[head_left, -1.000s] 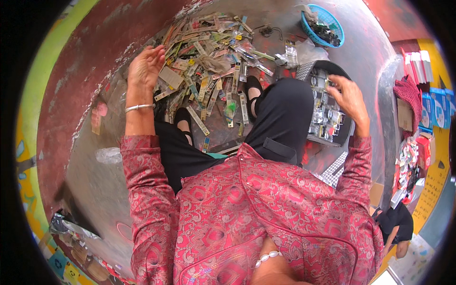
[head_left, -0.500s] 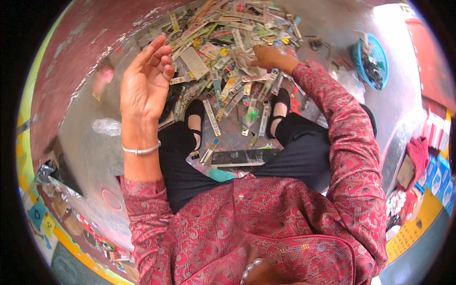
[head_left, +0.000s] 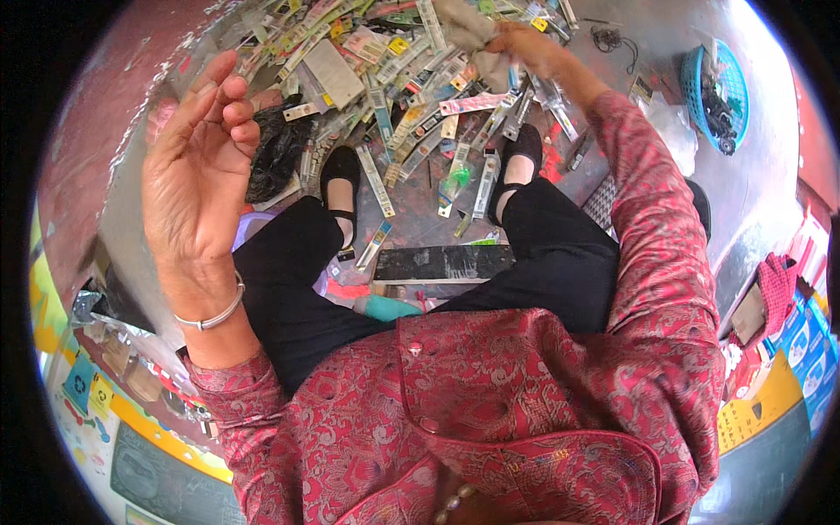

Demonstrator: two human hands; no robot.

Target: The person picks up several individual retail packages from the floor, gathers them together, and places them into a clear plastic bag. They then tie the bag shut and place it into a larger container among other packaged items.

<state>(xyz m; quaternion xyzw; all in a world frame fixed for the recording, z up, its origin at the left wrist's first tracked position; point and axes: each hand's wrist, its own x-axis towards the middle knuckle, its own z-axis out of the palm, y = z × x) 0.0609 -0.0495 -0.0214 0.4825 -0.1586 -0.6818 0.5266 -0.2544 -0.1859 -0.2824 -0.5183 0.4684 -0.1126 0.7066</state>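
My left hand [head_left: 201, 166] is raised on the left, palm turned inward, its fingers loosely curled and apart with nothing in them. A silver bangle circles that wrist. Beyond my feet, my right hand [head_left: 529, 44] reaches over the pile and grips a crumpled grey-beige cloth [head_left: 468, 26], somewhat blurred. Below the cloth spreads a heap of long, flat printed plastic strips [head_left: 420, 127] in mixed colours. A plain pale-grey rectangular piece [head_left: 333, 74] lies among them. Close to my left fingers sits a crumpled black plastic bag [head_left: 278, 153].
A blue basket [head_left: 742, 87] with black items stands at the right. Between my legs lies a dark board [head_left: 442, 262], with a teal item [head_left: 385, 308] nearer me. A black cord [head_left: 612, 39] rests on the floor. The reddish wall [head_left: 105, 96] curves along the left.
My right hand has moved farther out and slightly right, taking the cloth along. My left hand has shifted left and lower, uncovering more of the black bag. The whole view has tilted slightly.
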